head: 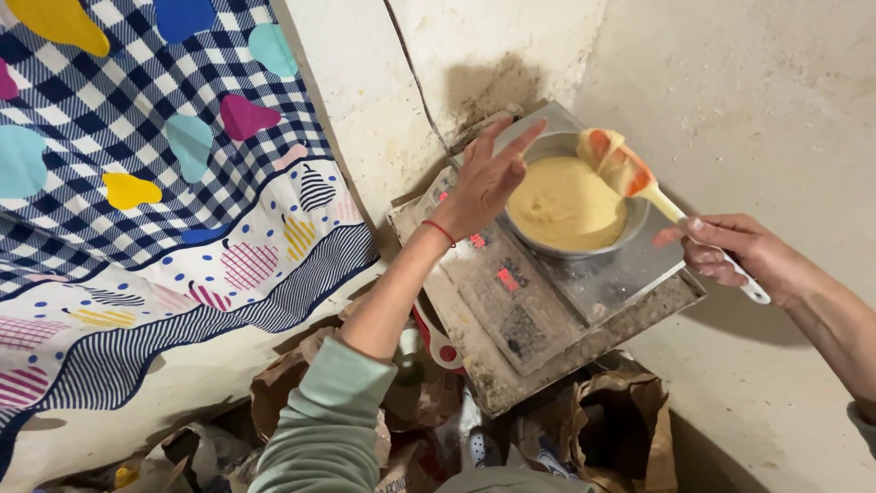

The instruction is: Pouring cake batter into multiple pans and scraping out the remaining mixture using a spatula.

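Checked blue-and-white cloth (137,183) with coloured blobs hangs at left, striped and dotted along its lower border. Pale plaster wall (776,110), stained dark in the corner; thin cable (415,82) runs down it. Brown paper bags (620,429) crumpled on the floor below, some open. Red-and-white object (438,342) partly hidden under the board, unclear what. Small yellow item (126,476) bottom left.
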